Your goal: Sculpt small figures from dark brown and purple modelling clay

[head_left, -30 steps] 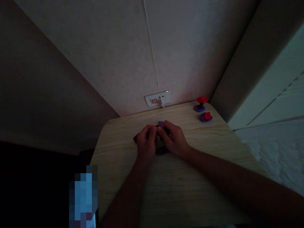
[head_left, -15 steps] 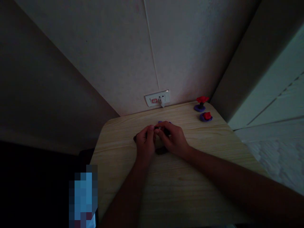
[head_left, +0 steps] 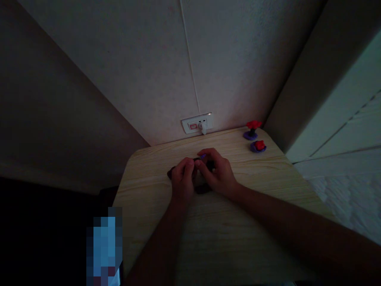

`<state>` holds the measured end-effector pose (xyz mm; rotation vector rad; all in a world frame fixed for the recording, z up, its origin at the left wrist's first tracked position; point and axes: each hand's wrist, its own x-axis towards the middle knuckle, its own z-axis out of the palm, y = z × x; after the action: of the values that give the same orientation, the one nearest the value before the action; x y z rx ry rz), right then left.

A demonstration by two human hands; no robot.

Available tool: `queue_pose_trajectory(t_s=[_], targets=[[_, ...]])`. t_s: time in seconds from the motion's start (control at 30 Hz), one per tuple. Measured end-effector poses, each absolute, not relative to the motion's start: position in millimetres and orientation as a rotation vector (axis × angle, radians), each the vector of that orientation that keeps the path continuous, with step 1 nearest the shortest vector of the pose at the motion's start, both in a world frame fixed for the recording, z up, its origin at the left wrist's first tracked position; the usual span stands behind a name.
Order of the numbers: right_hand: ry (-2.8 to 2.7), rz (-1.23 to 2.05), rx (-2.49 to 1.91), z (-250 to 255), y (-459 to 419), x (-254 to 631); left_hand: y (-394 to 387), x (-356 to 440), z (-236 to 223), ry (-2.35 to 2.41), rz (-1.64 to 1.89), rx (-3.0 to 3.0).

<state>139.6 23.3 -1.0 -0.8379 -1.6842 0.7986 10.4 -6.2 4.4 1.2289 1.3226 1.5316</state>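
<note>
My left hand [head_left: 182,178] is closed, thumb and fingers pinching one end of a small dark piece [head_left: 197,159], soft-looking like modelling clay. At the other end, the thumb of my right hand [head_left: 222,174] presses against it while the index finger arches up, apart from the thumb. Behind the fingers a bit of purple [head_left: 203,156] shows, mostly hidden. Below the hands a dark lump [head_left: 203,188] lies on the table, partly covered by my right hand. Another dark piece [head_left: 170,172] pokes out left of my left hand.
On the pale wooden table [head_left: 226,230], at the back right, stand a red flower shape on a purple base [head_left: 252,129] and a lower red-and-purple one [head_left: 258,146]. A wall socket [head_left: 197,123] with a white plug sits behind. A white panel rises at right.
My right index finger has lifted and straightened away from the dark piece, baring more of the purple behind it. My left hand has barely moved.
</note>
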Motion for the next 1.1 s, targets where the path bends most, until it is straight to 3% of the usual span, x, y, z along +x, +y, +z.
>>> queue_pose_trajectory(t_s=[0.63,1.1], targets=[[-1.702,0.759,-0.813,-5,25,138,-5,6,-1,1.355,1.524,1.303],[-1.833,0.821,-0.745,-6,26,138,-7,11,9,1.178,1.595,0.983]])
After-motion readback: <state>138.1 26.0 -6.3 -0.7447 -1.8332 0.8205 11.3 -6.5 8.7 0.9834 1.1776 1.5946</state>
